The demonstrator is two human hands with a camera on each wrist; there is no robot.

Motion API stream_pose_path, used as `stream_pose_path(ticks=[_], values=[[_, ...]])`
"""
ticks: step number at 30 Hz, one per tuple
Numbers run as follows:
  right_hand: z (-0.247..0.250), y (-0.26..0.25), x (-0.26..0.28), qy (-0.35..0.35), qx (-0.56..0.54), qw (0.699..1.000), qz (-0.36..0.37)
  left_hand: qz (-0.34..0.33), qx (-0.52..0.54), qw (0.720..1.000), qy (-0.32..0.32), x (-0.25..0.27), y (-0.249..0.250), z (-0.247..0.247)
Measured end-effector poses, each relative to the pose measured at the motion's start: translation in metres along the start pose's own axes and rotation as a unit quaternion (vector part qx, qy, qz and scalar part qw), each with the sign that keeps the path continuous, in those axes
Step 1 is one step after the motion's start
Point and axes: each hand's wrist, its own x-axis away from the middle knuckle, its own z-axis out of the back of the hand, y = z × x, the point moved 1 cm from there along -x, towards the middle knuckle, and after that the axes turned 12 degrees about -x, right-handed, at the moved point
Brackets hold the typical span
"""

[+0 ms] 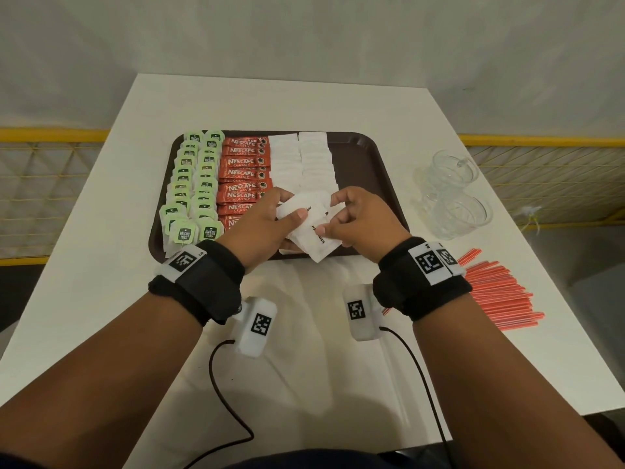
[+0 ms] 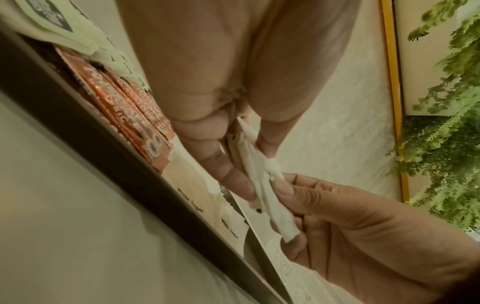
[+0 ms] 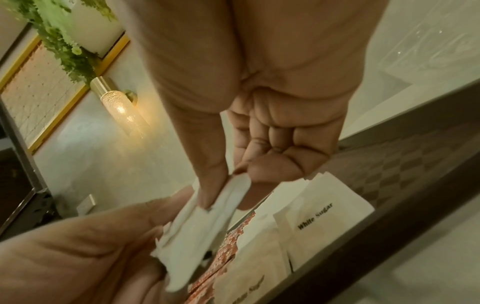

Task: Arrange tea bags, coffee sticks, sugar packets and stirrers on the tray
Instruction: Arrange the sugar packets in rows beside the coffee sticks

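Sugar packets [image 1: 306, 228]: small stack held over the tray's [image 1: 368, 157] near edge, left hand [image 1: 260, 228] clamped on one end, right hand [image 1: 355, 218] pinching off the top packet.
Step, as judged: sugar rows part-laid; next, set one packet down squarely.
Stirrers [image 1: 497, 289]: on counter [image 1: 101, 265], untouched.
Views: right wrist alone reads "White Sugar" on laid packets [image 3: 324, 222]; head alone shows tea bags' [image 1: 194, 184] and coffee sticks' [image 1: 243, 174] full rows.

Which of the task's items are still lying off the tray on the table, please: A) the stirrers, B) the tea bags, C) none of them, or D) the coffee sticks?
A: the red stirrers lie in a heap on the white table to the right of the brown tray, while the tea bags and coffee sticks sit in rows on the tray.
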Motion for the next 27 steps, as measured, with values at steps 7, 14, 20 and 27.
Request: stream_pose_path(ticks=[7, 14, 20, 27], values=[[0.017, 0.009, -0.002, 0.034, -0.014, 0.999, -0.017, 0.034, 0.05, 0.996, 0.068, -0.005, -0.003, 0.01], [0.015, 0.026, -0.009, 0.073, 0.081, 0.992, -0.063, 0.037, 0.034, 0.996, 0.069, -0.005, -0.004, 0.012], [0.012, 0.03, -0.007, 0.075, 0.216, 0.97, -0.085, 0.05, 0.051, 0.995, 0.072, -0.005, -0.008, 0.011], [0.006, 0.031, -0.017, 0.056, 0.278, 0.952, -0.12, 0.063, 0.052, 0.995, 0.065, -0.005, -0.012, 0.011]])
